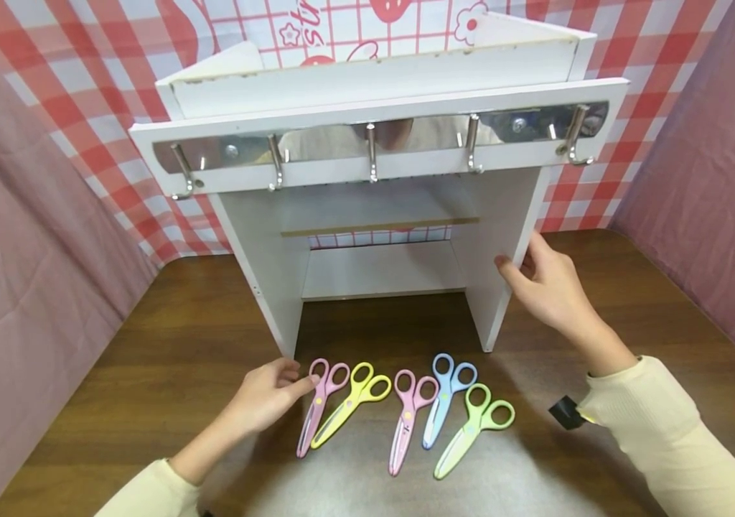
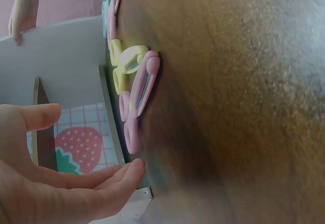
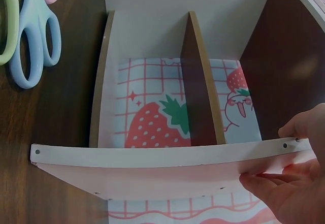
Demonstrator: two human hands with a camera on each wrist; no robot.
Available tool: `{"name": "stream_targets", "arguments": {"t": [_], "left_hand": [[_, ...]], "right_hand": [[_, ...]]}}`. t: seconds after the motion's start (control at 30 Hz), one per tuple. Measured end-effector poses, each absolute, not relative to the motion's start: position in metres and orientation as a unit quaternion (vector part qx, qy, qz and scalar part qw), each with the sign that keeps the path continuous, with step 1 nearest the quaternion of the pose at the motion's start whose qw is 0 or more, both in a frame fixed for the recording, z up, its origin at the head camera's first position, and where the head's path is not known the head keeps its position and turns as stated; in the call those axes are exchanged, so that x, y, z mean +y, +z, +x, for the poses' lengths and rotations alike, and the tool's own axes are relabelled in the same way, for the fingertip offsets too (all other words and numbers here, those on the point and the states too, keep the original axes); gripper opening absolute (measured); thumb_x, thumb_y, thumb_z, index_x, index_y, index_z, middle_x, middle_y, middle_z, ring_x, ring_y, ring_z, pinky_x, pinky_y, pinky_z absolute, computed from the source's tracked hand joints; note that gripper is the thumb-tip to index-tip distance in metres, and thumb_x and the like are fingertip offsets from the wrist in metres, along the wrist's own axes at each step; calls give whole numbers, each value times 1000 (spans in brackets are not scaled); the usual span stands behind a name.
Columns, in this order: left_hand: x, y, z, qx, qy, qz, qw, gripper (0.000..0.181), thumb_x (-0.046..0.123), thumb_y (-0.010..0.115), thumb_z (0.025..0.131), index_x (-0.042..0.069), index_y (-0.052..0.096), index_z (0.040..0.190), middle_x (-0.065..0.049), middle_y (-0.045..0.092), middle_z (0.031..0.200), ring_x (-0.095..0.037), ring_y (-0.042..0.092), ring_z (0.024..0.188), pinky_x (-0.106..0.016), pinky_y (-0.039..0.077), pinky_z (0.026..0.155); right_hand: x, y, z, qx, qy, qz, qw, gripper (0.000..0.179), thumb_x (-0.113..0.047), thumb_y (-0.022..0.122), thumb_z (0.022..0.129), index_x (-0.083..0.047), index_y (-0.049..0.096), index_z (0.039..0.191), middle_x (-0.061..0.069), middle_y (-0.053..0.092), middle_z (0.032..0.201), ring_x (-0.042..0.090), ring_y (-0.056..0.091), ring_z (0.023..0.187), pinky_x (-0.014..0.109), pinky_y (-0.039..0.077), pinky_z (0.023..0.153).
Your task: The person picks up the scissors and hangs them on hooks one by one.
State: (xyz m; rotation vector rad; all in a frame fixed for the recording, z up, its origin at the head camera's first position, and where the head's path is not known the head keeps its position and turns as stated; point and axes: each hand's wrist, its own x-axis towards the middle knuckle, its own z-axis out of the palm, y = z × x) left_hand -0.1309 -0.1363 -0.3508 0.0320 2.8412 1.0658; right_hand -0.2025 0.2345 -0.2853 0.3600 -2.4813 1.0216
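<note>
A white shelf unit (image 1: 374, 208) stands on the table with several metal hooks along its front. My right hand (image 1: 555, 291) grips the front edge of its right side panel (image 3: 152, 158), thumb on the inner face and fingers behind. Low by the foot of the left panel, my left hand (image 1: 267, 395) reaches toward the mauve scissors (image 1: 321, 406); in the left wrist view its thumb and fingers are spread apart around nothing. Beside these lie yellow scissors (image 1: 354, 402), pink scissors (image 1: 408, 416), blue scissors (image 1: 445, 395) and green scissors (image 1: 473, 431), handles toward the shelf.
A brown wooden table (image 1: 148, 402) carries everything. Red-and-white checked cloth (image 1: 90, 86) with strawberry prints hangs behind the shelf, and pink curtains (image 1: 12, 251) hang at both sides. A small black piece (image 1: 566, 413) shows at the right sleeve.
</note>
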Motion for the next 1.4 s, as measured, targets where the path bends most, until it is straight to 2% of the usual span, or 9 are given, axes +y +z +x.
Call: {"name": "stream_targets", "arguments": {"t": [0.13, 0.2, 0.4, 0.47, 0.63, 0.87, 1.03, 1.2, 1.4], "left_hand": [[-135, -353, -129, 939, 340, 17, 49, 50, 34, 70, 81, -3, 63, 114, -17, 71, 106, -27, 68, 97, -41, 56, 82], [-134, -355, -128, 942, 331, 22, 46, 52, 34, 73, 79, -2, 62, 115, -16, 70, 107, -26, 67, 98, -41, 56, 84], [-129, -361, -126, 951, 305, 47, 20, 54, 32, 78, 73, -3, 63, 111, -16, 68, 102, -25, 64, 95, -41, 55, 83], [-127, -362, -126, 953, 299, 55, 13, 52, 31, 79, 72, -3, 64, 108, -15, 68, 99, -25, 63, 93, -41, 55, 81], [-125, -367, -124, 954, 292, 66, 5, 52, 29, 81, 69, -5, 64, 104, -14, 66, 93, -23, 62, 87, -39, 55, 76], [-124, -371, -122, 954, 288, 85, -11, 53, 19, 84, 64, -7, 62, 105, -15, 64, 94, -24, 62, 86, -39, 55, 77], [-125, -375, -124, 956, 273, 101, -32, 52, 12, 86, 60, -6, 63, 102, -14, 64, 92, -24, 62, 85, -40, 55, 78], [-126, -374, -124, 957, 273, 95, -31, 52, 10, 85, 60, -8, 62, 103, -16, 64, 93, -26, 63, 85, -42, 56, 80], [-130, -375, -125, 959, 263, 95, -42, 44, 8, 83, 63, -6, 64, 101, -15, 65, 92, -25, 64, 84, -40, 56, 77]], "right_hand": [[235, -287, -203, -895, 364, 133, 221, 31, -18, 57, 92, -4, 54, 120, 23, 68, 109, -5, 57, 85, -1, 38, 68], [235, -287, -203, -895, 362, 134, 223, 31, -18, 57, 92, -4, 54, 119, 23, 69, 107, -10, 52, 82, 0, 38, 67], [234, -286, -203, -897, 357, 134, 223, 31, -18, 56, 92, -4, 53, 119, 22, 69, 106, 14, 59, 86, 3, 38, 66], [234, -286, -203, -898, 357, 135, 221, 31, -18, 55, 92, -4, 53, 120, 23, 69, 106, 18, 59, 87, 3, 38, 66], [234, -286, -202, -899, 357, 134, 217, 32, -18, 55, 93, -3, 53, 121, 23, 68, 108, 18, 59, 88, 2, 38, 66], [234, -286, -201, -899, 360, 129, 213, 31, -18, 55, 93, -3, 52, 120, 23, 68, 108, 26, 61, 91, 2, 38, 66], [235, -287, -201, -900, 360, 127, 210, 31, -19, 55, 93, -4, 53, 120, 22, 68, 107, 23, 61, 90, 3, 39, 66], [235, -287, -201, -900, 359, 128, 213, 31, -19, 55, 93, -5, 53, 120, 21, 68, 107, 17, 60, 88, 2, 39, 66], [235, -287, -201, -897, 366, 132, 210, 32, -18, 55, 93, -4, 52, 122, 23, 67, 111, 25, 62, 93, 0, 37, 67]]}}
